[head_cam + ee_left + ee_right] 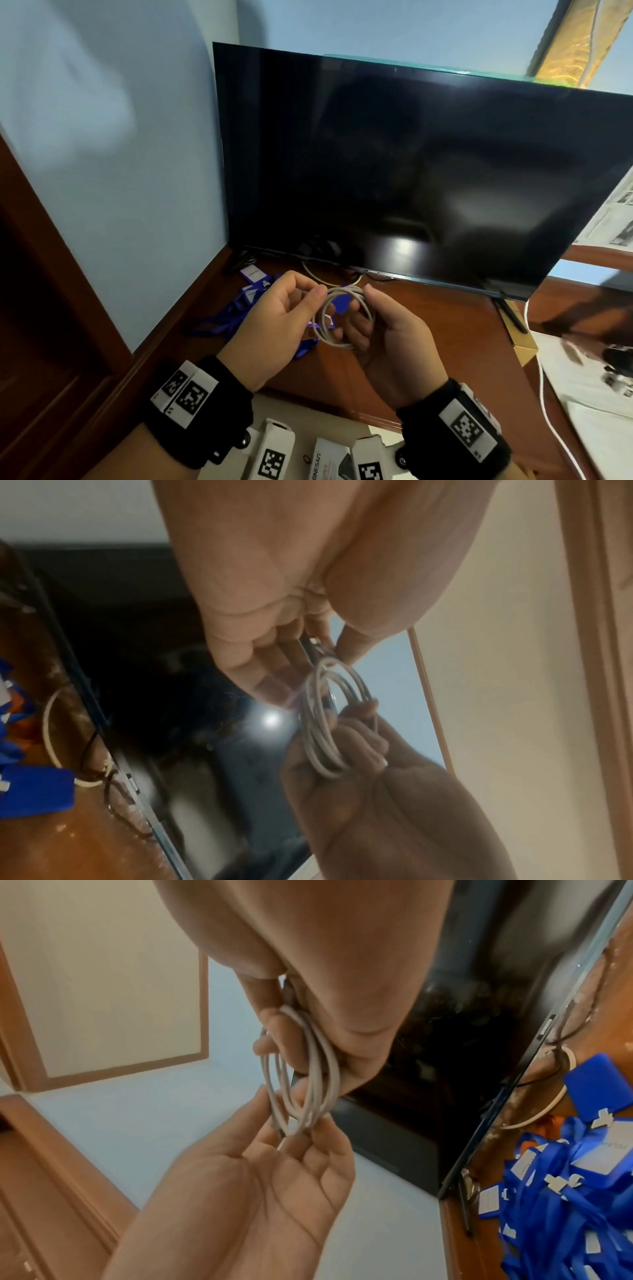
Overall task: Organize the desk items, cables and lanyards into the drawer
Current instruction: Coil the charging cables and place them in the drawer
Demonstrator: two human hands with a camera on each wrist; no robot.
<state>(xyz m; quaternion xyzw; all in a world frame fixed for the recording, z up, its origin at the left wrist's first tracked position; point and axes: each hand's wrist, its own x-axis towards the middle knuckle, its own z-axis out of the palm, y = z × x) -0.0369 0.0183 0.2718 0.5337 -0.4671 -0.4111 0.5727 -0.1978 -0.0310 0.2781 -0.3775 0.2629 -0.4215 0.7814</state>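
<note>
Two hands hold one coiled white cable in the air above the wooden desk, in front of the dark screen. The left hand pinches the top of the coil between thumb and fingertips, its palm turned inward. The right hand has its fingers curled through and around the loops, thumb pressed on the coil's upper right side. In the right wrist view the cable hangs in several loops from the right hand, with the left hand gripping its lower end. A heap of blue lanyards with white badge cards lies on the desk behind and under the hands, near the wall. A second pale cable curves on the desk just below the screen's edge. White boxes stand at the near edge, below the wrists.
</note>
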